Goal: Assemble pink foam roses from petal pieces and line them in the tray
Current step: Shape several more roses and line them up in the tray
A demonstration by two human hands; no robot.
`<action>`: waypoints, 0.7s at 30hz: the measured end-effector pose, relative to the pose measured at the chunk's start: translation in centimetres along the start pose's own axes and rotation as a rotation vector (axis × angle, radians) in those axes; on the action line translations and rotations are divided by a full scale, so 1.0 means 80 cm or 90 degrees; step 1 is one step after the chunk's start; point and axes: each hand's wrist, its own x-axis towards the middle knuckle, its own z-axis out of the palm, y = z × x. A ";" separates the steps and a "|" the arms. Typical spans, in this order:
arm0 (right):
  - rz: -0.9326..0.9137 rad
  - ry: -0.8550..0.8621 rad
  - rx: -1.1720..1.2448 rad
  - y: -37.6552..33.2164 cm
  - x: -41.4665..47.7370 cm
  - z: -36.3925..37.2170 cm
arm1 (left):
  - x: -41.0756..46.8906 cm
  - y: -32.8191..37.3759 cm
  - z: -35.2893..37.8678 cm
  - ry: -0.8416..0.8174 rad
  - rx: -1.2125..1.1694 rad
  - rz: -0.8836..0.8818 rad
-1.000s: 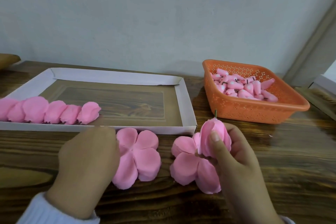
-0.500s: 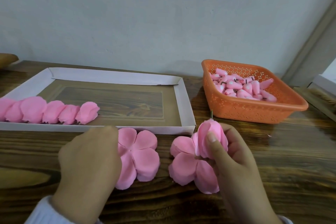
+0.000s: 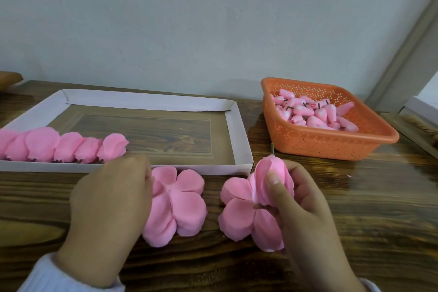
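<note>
My right hand (image 3: 305, 206) grips a half-built pink rose (image 3: 270, 173), thumb pressed on its petals, its short stem pointing up. Under it a flat pink petal piece (image 3: 239, 216) lies on the wooden table. A second flat petal piece (image 3: 182, 204) lies to the left, and my left hand (image 3: 109, 211) covers its left edge with fingers curled at it; the fingertips are hidden. Several finished roses (image 3: 64, 147) lie in a row along the near left side of the white cardboard tray (image 3: 237, 130).
An orange perforated basket (image 3: 327, 140) with several pink bud cores (image 3: 315, 114) stands at the back right. A grey wall rises behind the table. A white box edge (image 3: 422, 106) shows at the far right.
Almost nothing has moved. My right hand with the rose has shifted slightly, and my left hand stays at the left petal piece.
</note>
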 end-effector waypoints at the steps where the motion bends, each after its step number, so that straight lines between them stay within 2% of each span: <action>1: 0.002 -0.001 -0.002 0.000 0.000 0.000 | 0.000 0.001 -0.002 0.013 -0.030 0.018; 4: 0.004 0.001 -0.002 -0.001 0.000 0.000 | 0.002 0.004 -0.005 0.076 -0.060 0.066; 6: 0.005 0.005 -0.004 -0.001 0.000 0.000 | 0.002 0.004 -0.005 0.081 -0.121 0.062; 10: 0.006 0.008 -0.008 -0.002 -0.001 0.000 | 0.003 -0.002 0.001 -0.001 -0.364 -0.029; 12: 0.004 0.004 -0.007 -0.002 -0.001 0.000 | 0.003 -0.002 0.001 -0.003 -0.442 -0.078; 15: 0.003 0.002 -0.003 -0.002 -0.001 0.000 | 0.006 -0.003 0.004 0.040 -0.430 -0.095; 21: 0.006 0.008 -0.017 -0.001 -0.001 -0.001 | 0.004 -0.008 0.008 0.042 -0.267 0.000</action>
